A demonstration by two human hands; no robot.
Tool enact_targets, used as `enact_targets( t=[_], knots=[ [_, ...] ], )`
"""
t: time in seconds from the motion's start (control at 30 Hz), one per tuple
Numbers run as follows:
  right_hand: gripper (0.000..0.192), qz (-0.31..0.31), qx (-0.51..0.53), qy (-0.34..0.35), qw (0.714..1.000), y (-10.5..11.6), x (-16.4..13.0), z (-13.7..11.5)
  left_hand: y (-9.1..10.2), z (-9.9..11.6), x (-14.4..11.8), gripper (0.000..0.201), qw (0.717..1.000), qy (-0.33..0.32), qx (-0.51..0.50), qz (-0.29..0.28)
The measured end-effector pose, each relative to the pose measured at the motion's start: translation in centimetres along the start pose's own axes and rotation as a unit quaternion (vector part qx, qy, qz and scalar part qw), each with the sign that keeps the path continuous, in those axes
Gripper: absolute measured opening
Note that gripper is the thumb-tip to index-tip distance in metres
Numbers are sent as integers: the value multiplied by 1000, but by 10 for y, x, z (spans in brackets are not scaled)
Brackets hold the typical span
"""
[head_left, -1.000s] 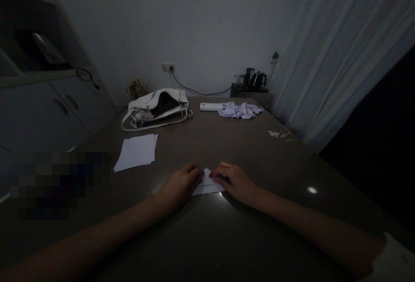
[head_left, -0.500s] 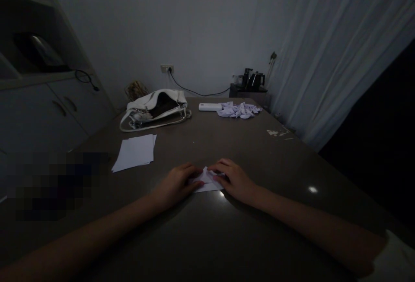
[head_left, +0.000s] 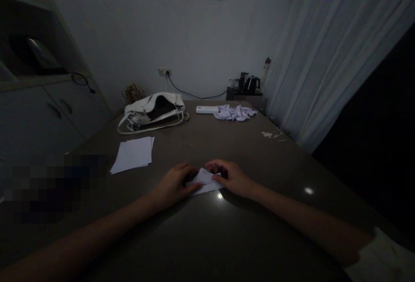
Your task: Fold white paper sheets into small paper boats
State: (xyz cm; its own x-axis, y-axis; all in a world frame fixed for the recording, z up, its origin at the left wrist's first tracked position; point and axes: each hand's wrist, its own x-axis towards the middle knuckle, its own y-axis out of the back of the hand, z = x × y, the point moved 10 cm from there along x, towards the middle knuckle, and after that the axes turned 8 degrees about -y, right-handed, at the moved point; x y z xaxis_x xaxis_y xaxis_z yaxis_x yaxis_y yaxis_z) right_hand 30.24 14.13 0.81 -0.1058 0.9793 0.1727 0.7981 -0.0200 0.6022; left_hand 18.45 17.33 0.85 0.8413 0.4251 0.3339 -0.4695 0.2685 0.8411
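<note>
Near the table [head_left: 207, 239] edge, a folded paper [head_left: 203, 181] lies flat, both hands pinning it: left hand [head_left: 173, 184] pressing its left end, right hand [head_left: 231, 177] seemingly pinching a flap. Light, thin, easily creased; best gripped at corners.

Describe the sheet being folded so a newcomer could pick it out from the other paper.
On the dark table, look at the near edge where the left hand and right hand meet. The small folded paper pinned between them is it, unlike the flat stack or the far crumpled pile.
</note>
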Motion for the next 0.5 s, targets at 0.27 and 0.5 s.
enact_targets(
  t=[0.27, 0.5],
  knots=[
    [39, -29, 118, 9, 993, -3, -1, 1, 1, 6, 2, 30, 999, -17, -34, -20],
    [43, -44, 51, -9, 998, -9, -4, -9, -5, 16, 3, 29, 994, -51, -80, -57]
  ],
)
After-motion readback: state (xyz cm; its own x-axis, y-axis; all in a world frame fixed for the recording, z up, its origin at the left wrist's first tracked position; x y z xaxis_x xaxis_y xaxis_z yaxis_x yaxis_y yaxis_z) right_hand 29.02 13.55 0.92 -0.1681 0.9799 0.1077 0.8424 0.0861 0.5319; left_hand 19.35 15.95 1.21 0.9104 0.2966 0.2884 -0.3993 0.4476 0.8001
